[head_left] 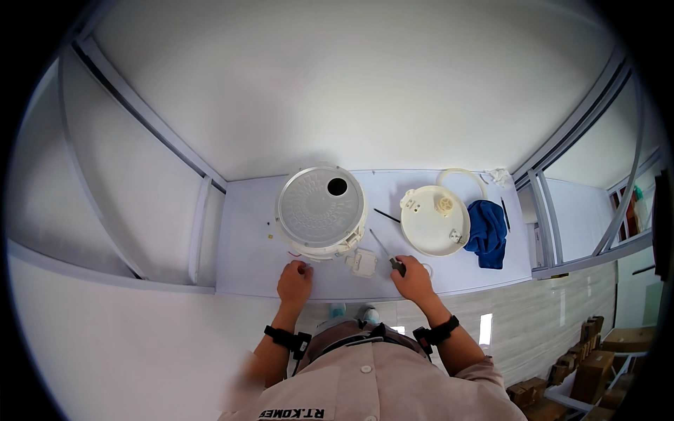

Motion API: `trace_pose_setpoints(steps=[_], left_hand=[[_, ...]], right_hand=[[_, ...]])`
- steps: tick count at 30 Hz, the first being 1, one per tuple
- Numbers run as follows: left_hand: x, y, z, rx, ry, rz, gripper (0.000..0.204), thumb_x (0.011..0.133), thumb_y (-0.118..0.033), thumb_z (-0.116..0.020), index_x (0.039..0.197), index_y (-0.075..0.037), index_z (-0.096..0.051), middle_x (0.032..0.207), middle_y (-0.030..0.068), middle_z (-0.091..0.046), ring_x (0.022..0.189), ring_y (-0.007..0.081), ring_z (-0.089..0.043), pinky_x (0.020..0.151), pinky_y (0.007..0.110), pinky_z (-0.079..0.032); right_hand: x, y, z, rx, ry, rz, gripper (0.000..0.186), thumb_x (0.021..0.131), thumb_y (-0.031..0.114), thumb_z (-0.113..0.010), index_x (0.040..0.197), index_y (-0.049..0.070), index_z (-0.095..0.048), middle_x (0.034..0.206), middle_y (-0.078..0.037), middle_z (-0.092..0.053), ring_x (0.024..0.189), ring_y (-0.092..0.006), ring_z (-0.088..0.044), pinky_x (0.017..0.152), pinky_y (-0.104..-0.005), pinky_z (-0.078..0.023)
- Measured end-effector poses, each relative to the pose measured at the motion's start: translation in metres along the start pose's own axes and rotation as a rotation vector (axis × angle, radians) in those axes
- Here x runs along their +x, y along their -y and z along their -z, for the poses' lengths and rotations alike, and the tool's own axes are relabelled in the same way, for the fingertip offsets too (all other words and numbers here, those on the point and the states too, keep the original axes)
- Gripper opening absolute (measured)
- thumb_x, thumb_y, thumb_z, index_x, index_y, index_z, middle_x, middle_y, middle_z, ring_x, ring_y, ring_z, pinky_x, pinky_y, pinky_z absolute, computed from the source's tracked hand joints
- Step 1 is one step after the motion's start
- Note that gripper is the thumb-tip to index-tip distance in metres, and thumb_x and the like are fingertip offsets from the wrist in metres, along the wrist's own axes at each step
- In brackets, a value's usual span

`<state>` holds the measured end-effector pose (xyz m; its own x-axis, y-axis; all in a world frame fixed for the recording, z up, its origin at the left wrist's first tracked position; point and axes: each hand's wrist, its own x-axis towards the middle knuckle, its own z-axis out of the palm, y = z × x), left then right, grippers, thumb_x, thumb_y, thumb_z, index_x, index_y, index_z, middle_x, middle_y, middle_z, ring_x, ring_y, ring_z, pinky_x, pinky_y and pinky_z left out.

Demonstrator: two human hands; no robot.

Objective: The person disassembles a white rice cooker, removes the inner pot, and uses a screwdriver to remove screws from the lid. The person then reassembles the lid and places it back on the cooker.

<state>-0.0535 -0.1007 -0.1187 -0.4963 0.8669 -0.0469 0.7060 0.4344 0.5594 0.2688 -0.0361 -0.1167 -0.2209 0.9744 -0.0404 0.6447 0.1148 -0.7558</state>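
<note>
A round, white, drum-like appliance (309, 247) stands on the table, topped by a grey patterned metal disc (309, 210) with one dark round hole. My left hand (295, 284) is just in front of it, fingers pinched together on something small and dark that I cannot make out. A short red wire shows near those fingertips. My right hand (413, 278) grips a screwdriver (383, 245) by its dark handle, the thin shaft pointing away and to the left. Between my hands lies a small white squarish plastic part (361, 263).
Right of the appliance lies a round cream lid (427, 231) with fittings inside. Beside it are a bunched blue cloth (486, 234), a pale ring (463, 172) and a thin black rod (387, 215). A tiny yellow piece (271, 236) lies left. White walls and frame posts enclose the table.
</note>
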Motion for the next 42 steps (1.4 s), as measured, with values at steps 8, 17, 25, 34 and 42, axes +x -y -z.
trace_pose_setpoints(steps=[8, 17, 25, 34, 42], left_hand=[[-0.016, -0.040, 0.043, -0.325, 0.376, -0.101, 0.023, 0.090, -0.023, -0.077, 0.099, -0.002, -0.074, 0.090, 0.0101, -0.076, 0.074, 0.0203, -0.067, 0.072, 0.034, -0.054], [-0.013, -0.093, 0.052, -0.491, 0.919, -0.219, 0.027, 0.095, -0.026, -0.074, 0.108, -0.002, -0.073, 0.093, 0.0023, -0.071, 0.076, 0.0107, -0.059, 0.070, 0.029, -0.052], [0.007, -0.138, -0.036, -0.677, 1.186, 0.082, 0.031, 0.100, -0.024, -0.070, 0.123, -0.004, -0.064, 0.107, 0.0058, -0.072, 0.084, 0.0115, -0.064, 0.069, 0.026, -0.050], [0.001, -0.172, -0.130, -0.927, 1.059, 0.316, 0.056, 0.101, -0.028, -0.068, 0.142, 0.002, -0.045, 0.120, 0.0178, -0.069, 0.092, 0.0237, -0.071, 0.074, 0.032, -0.057], [-0.002, -0.227, -0.154, -0.926, 0.674, 0.373, 0.055, 0.100, -0.025, -0.068, 0.141, 0.002, -0.043, 0.114, 0.0179, -0.068, 0.089, 0.0244, -0.073, 0.068, 0.035, -0.060]], right_hand=[[-0.021, 0.025, 0.055, 0.170, -0.187, 0.032, 0.029, 0.089, 0.011, -0.068, 0.116, -0.001, -0.068, 0.103, -0.021, -0.070, 0.092, -0.0404, -0.069, 0.082, -0.0435, -0.056], [-0.043, 0.071, 0.105, 0.100, -0.390, 0.074, 0.025, 0.090, 0.007, -0.072, 0.113, -0.001, -0.068, 0.093, -0.018, -0.068, 0.079, -0.0349, -0.067, 0.070, -0.0403, -0.055], [-0.071, 0.072, 0.108, 0.134, -0.561, -0.025, 0.023, 0.093, 0.011, -0.072, 0.113, 0.000, -0.068, 0.091, -0.015, -0.067, 0.072, -0.0283, -0.064, 0.064, -0.0359, -0.051], [-0.093, 0.059, 0.117, 0.143, -0.607, -0.104, 0.022, 0.092, 0.012, -0.074, 0.110, 0.000, -0.070, 0.091, -0.015, -0.068, 0.074, -0.0275, -0.066, 0.066, -0.0360, -0.052], [-0.095, 0.015, 0.187, 0.135, -0.498, -0.009, 0.023, 0.090, 0.008, -0.078, 0.110, 0.001, -0.070, 0.089, -0.011, -0.067, 0.070, -0.0197, -0.062, 0.063, -0.0309, -0.049]])
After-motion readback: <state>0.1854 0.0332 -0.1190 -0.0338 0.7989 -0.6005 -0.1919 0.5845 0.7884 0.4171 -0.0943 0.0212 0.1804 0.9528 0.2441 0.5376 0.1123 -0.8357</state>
